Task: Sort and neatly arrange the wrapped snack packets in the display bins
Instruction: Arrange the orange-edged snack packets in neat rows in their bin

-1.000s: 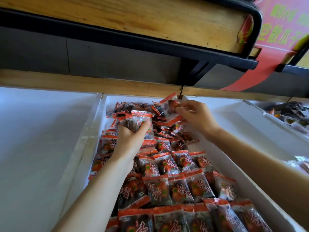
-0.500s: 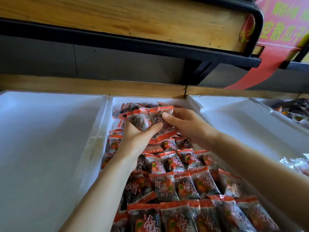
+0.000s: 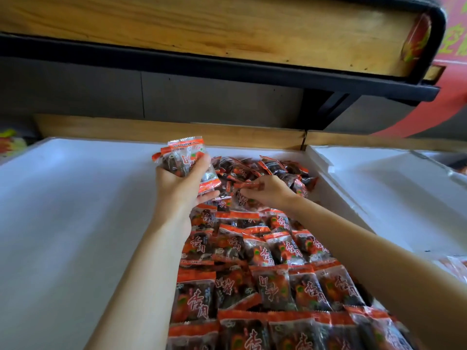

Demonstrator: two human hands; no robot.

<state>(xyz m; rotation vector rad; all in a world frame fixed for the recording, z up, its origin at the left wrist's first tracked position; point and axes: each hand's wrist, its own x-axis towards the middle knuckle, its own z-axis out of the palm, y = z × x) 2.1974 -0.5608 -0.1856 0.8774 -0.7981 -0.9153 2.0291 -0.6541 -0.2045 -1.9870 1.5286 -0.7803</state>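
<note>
A white display bin (image 3: 326, 178) holds many clear snack packets with red-orange ends. Near me they lie in neat rows (image 3: 273, 281); at the far end they sit in a loose heap (image 3: 275, 168). My left hand (image 3: 182, 183) is raised over the bin's far left and grips a small stack of packets (image 3: 185, 157). My right hand (image 3: 267, 192) reaches into the heap and pinches the red edge of one packet (image 3: 246, 185) between its fingertips.
A flat white cover (image 3: 75, 223) spans the bin to the left, another white bin (image 3: 391, 188) lies to the right. A wooden shelf with a black frame (image 3: 227, 69) overhangs the far side. A red banner (image 3: 452, 92) hangs at the right.
My left hand has lifted its stack of packets higher and to the left. My right hand has left that stack and dropped to the heap, where it now pinches a single packet.
</note>
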